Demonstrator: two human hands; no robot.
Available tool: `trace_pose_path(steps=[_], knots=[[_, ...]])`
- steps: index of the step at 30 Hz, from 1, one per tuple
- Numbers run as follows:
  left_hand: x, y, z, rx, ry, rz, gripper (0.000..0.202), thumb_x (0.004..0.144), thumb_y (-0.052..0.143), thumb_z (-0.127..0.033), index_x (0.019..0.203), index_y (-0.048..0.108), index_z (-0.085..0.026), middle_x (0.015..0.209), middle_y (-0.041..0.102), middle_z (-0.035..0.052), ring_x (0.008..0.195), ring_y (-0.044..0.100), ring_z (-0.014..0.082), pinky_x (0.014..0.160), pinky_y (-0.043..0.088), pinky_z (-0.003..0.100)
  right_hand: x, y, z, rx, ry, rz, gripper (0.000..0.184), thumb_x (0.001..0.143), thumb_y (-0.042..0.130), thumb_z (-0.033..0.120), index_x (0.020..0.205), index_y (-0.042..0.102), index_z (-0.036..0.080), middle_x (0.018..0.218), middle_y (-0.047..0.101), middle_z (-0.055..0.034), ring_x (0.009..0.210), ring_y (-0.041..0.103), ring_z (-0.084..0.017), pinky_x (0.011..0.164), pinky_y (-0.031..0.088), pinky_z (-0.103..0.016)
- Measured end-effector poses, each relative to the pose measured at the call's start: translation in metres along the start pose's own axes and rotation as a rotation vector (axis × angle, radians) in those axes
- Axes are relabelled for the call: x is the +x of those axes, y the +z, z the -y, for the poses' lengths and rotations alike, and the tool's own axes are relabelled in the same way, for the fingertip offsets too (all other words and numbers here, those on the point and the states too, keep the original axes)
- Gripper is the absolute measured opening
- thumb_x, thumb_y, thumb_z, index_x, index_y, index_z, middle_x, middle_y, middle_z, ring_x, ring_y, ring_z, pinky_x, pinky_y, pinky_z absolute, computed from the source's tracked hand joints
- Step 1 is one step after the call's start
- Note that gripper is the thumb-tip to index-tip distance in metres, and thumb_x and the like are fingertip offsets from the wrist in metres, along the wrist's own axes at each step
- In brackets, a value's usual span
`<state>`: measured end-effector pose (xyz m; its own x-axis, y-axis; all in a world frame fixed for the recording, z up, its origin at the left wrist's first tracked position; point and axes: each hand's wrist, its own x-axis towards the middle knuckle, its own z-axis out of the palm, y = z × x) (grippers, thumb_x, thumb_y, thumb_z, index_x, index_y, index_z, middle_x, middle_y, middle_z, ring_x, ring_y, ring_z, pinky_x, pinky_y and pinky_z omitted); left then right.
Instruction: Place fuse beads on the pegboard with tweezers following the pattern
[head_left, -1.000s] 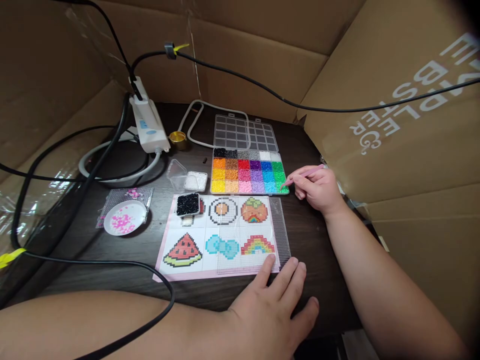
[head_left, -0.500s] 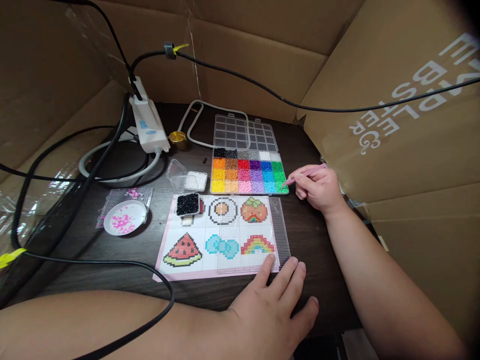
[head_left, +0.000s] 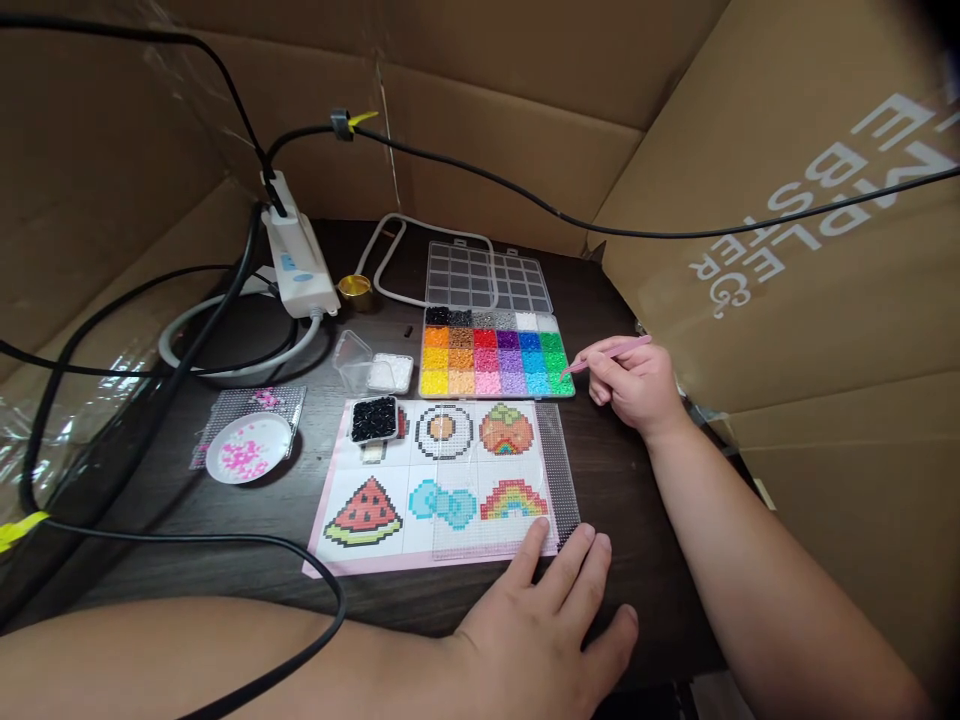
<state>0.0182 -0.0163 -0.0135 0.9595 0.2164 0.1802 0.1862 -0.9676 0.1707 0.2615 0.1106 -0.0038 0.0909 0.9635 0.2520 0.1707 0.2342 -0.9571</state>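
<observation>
My right hand (head_left: 634,385) pinches a pair of pink tweezers (head_left: 615,350). Their tips reach into the light green beads at the right front corner of a sorted bead box (head_left: 495,396); whether a bead is between them is too small to tell. My left hand (head_left: 551,605) is spread flat, fingertips resting on the near right edge of a clear pegboard (head_left: 517,545). That board covers the right side of a pattern sheet (head_left: 360,562) printed with a watermelon, an egg, a bow and a rainbow. A few coloured beads appear to sit on the board over the persimmon picture.
A tub of black beads (head_left: 375,420) stands on the sheet, with a tub of white beads (head_left: 391,372) behind it. To the left, a white dish (head_left: 251,450) holds pink beads. A power strip (head_left: 296,260), a gold cup (head_left: 355,292) and black cables (head_left: 225,540) surround the area.
The whole view has shifted slightly downward in the picture. Both hands keep the same pose, and the tweezers remain at the green beads.
</observation>
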Motion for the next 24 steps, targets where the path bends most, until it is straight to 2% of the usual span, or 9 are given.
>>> trace_pose_path(steps=[7, 11, 17, 24], knots=[[-0.001, 0.004, -0.002, -0.017, -0.007, 0.014, 0.054, 0.094, 0.044, -0.054, 0.140, 0.051, -0.027, 0.152, 0.040, 0.0213, 0.143, 0.033, 0.0379, 0.107, 0.023, 0.060, 0.000, 0.001, 0.000, -0.035, -0.002, 0.009, 0.022, 0.087, 0.069, 0.034, 0.078, 0.074, 0.014, 0.065, 0.066, -0.0036, 0.038, 0.047, -0.007, 0.037, 0.036, -0.023], [-0.001, 0.004, -0.003, -0.037, -0.019, 0.017, 0.060, 0.089, 0.050, -0.059, 0.141, 0.050, -0.027, 0.154, 0.037, 0.0215, 0.145, 0.030, 0.0386, 0.108, 0.021, 0.061, 0.000, 0.001, 0.001, -0.048, 0.007, 0.011, 0.024, 0.086, 0.069, 0.036, 0.078, 0.073, 0.014, 0.065, 0.065, -0.0032, 0.038, 0.046, -0.006, 0.037, 0.036, -0.023], [0.000, -0.006, -0.001, -0.030, 0.004, 0.087, 0.068, 0.086, 0.056, -0.061, 0.143, 0.047, -0.025, 0.155, 0.035, 0.0222, 0.145, 0.029, 0.0386, 0.108, 0.023, 0.060, 0.000, 0.001, 0.002, -0.065, 0.018, 0.008, 0.026, 0.086, 0.069, 0.038, 0.078, 0.073, 0.014, 0.064, 0.064, -0.0029, 0.039, 0.046, -0.007, 0.037, 0.036, -0.023], [0.000, -0.005, -0.001, -0.032, 0.003, 0.081, 0.063, 0.089, 0.051, -0.059, 0.142, 0.048, -0.025, 0.155, 0.035, 0.0224, 0.145, 0.030, 0.0386, 0.108, 0.022, 0.060, -0.001, 0.000, 0.002, -0.037, 0.016, 0.003, 0.024, 0.085, 0.069, 0.036, 0.078, 0.073, 0.014, 0.058, 0.062, -0.0014, 0.038, 0.045, -0.007, 0.037, 0.035, -0.023]])
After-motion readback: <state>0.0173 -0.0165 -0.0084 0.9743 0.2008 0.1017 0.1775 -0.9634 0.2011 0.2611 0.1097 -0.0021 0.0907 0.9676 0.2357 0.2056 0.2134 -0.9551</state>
